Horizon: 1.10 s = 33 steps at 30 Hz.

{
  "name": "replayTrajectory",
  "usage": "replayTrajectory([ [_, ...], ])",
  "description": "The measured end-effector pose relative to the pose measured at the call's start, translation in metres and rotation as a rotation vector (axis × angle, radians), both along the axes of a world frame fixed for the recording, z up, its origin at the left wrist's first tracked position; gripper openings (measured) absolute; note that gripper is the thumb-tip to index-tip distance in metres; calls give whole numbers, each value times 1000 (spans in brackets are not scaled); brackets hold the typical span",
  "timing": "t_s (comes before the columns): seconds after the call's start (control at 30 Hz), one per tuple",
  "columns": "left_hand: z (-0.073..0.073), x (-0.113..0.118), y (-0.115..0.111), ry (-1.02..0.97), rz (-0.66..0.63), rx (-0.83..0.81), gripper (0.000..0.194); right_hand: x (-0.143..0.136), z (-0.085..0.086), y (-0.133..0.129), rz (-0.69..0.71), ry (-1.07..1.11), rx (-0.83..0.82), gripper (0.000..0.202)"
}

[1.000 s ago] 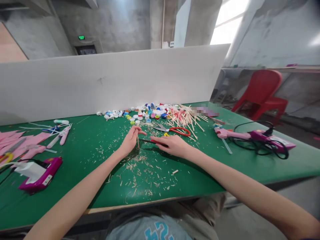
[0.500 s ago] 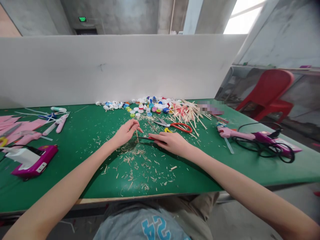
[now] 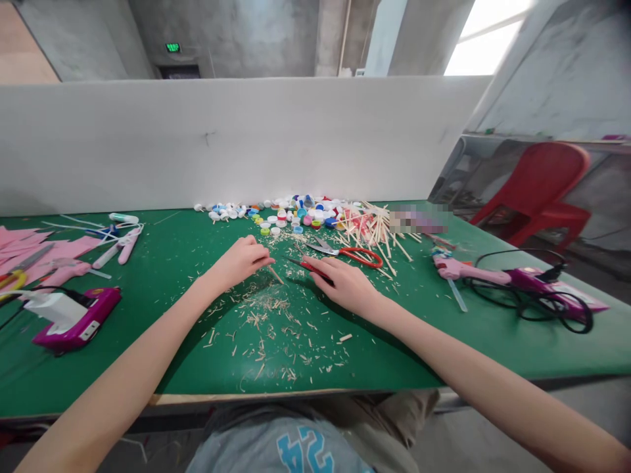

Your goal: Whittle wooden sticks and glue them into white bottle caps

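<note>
My left hand (image 3: 245, 261) is closed on a short wooden stick (image 3: 276, 274), whose end slants down to the right over the green table. In my right hand (image 3: 341, 281) is a craft knife (image 3: 304, 264) with a dark blade and a red handle, its blade pointing left towards the stick. A small gap separates blade and stick. Pale wood shavings (image 3: 263, 315) are strewn below and between both hands. Just beyond my right hand lie scissors (image 3: 362, 256) with red handles, partly spread.
Bottle caps (image 3: 300, 213) and a bundle of wooden sticks (image 3: 382, 226) lie at the back, before a white partition (image 3: 305, 138). A pink glue gun (image 3: 458, 268) with black cable lies right. Pink sheets (image 3: 29, 246) and a purple power strip (image 3: 81, 325) are left.
The knife has drawn back to the right, away from the stick. The stick has gone from nearly upright to slanting. The camera view has shifted slightly.
</note>
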State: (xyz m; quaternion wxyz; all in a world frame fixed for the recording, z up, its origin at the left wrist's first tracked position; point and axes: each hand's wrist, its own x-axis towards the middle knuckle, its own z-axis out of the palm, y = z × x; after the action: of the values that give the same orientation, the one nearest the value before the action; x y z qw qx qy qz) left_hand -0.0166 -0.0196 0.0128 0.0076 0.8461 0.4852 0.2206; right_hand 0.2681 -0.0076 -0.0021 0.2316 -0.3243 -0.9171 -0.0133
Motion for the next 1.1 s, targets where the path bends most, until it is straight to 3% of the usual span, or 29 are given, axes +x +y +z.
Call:
replayTrajectory([
  [0.2, -10, 3, -3, 92, -90, -49, 34, -6, 1, 3, -63, 69, -58, 48],
  [0.4, -14, 24, -9, -24, -57, -156, 20, -13, 0, -3, -48, 61, -82, 41],
  [0.6, -14, 42, -16, -337, 32, -356, 23, -11, 3, -6, -84, 100, -59, 39],
  [0.9, -11, 69, -23, -960, -20, -605, 17, -15, -2, -3, -22, 120, 58, 39],
  [1.1, -13, 76, -26, -1239, -34, -711, 3, -19, -1, -6, -72, 76, 183, 36],
])
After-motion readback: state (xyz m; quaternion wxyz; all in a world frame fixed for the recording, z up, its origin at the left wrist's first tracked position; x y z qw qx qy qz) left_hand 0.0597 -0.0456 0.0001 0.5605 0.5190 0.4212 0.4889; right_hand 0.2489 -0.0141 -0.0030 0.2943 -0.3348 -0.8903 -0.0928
